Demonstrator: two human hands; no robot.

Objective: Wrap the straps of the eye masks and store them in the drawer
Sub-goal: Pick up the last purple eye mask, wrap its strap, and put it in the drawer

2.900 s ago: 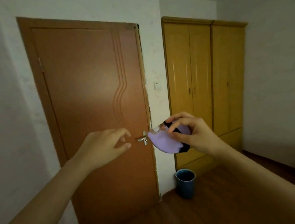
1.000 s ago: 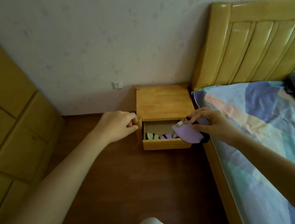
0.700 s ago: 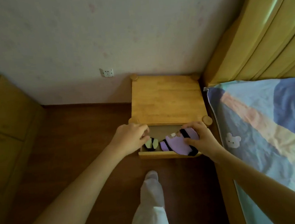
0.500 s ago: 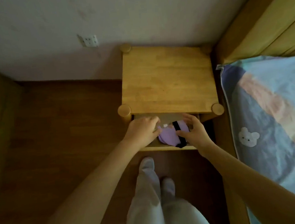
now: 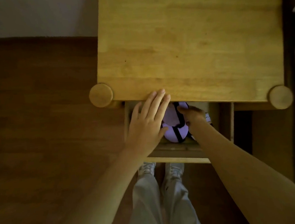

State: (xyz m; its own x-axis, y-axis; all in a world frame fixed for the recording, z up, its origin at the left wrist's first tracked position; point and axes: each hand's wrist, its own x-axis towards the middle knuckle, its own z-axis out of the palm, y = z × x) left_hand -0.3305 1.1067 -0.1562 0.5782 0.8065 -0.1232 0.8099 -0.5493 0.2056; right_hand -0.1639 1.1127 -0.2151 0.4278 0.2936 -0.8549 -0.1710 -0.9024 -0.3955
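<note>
Since half a second ago, purple eye mask [image 5: 175,125] lowered into drawer [image 5: 179,158]; right hand [image 5: 192,115] fingers pinching it, left hand [image 5: 148,122] flat at 9 o'clock. Release next.

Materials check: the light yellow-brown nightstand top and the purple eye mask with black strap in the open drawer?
Light yellow-brown nightstand top: looks like solid or laminated wood, grain streaks and small dark knots showing, with a smooth, slightly glossy varnish. Purple eye mask: seems soft matte fabric, padded and rounded, no shine. Its black strap looks like flat elastic band wound around the mask, though weave is too small to tell.
</note>
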